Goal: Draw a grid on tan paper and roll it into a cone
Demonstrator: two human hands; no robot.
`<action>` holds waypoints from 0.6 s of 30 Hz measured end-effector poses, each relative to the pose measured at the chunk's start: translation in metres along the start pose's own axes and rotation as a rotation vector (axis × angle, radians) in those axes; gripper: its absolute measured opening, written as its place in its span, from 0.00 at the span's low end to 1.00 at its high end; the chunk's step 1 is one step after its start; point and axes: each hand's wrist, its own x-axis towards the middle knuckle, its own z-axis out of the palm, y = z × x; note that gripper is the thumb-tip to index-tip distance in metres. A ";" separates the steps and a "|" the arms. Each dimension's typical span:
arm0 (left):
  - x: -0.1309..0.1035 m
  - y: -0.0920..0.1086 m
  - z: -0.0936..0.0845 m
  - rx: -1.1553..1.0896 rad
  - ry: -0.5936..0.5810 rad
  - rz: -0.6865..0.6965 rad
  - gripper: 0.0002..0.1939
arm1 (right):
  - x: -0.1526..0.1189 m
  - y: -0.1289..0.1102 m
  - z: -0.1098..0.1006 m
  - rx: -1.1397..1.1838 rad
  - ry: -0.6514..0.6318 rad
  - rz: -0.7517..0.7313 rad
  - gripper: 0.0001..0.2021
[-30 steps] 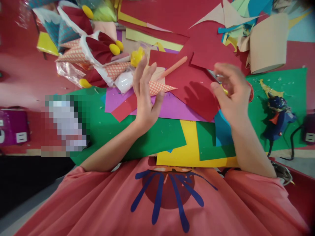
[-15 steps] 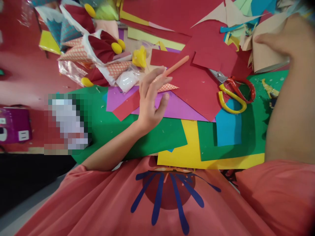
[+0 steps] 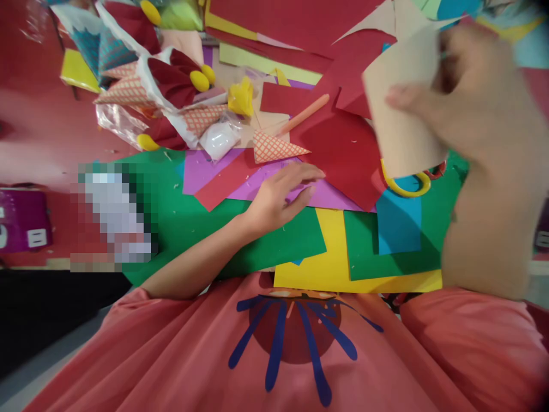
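Our blurred right hand (image 3: 476, 109) grips beige paper (image 3: 403, 109), which hides most of the scissors (image 3: 407, 184); our left hand (image 3: 281, 191) rests fingers loosely spread on purple paper (image 3: 274, 174).

The right hand (image 3: 480, 109) is blurry, so its fingers are hard to make out. The beige sheet of paper (image 3: 403, 109) it holds is smeared too. Under that paper, the yellow and red scissors (image 3: 407, 184) are mostly hidden; only the handle loops peek out. Left of the left hand (image 3: 281, 197), a blocky, scrambled patch (image 3: 114, 214) covers something.
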 end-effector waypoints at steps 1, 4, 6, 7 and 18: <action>0.000 -0.002 0.001 -0.065 0.014 -0.073 0.10 | -0.011 -0.014 0.012 -0.003 -0.073 0.023 0.28; 0.000 -0.008 0.003 -0.253 0.097 -0.214 0.14 | -0.040 -0.033 0.044 0.342 -0.312 -0.031 0.26; 0.002 -0.010 0.003 -0.314 0.156 -0.229 0.15 | -0.057 -0.032 0.061 0.547 -0.456 0.010 0.26; 0.002 -0.010 0.002 -0.352 0.140 -0.275 0.13 | -0.064 -0.029 0.069 0.621 -0.535 0.023 0.25; 0.010 -0.005 -0.003 -0.248 0.055 -0.316 0.19 | -0.079 0.008 0.105 1.031 -0.440 0.219 0.27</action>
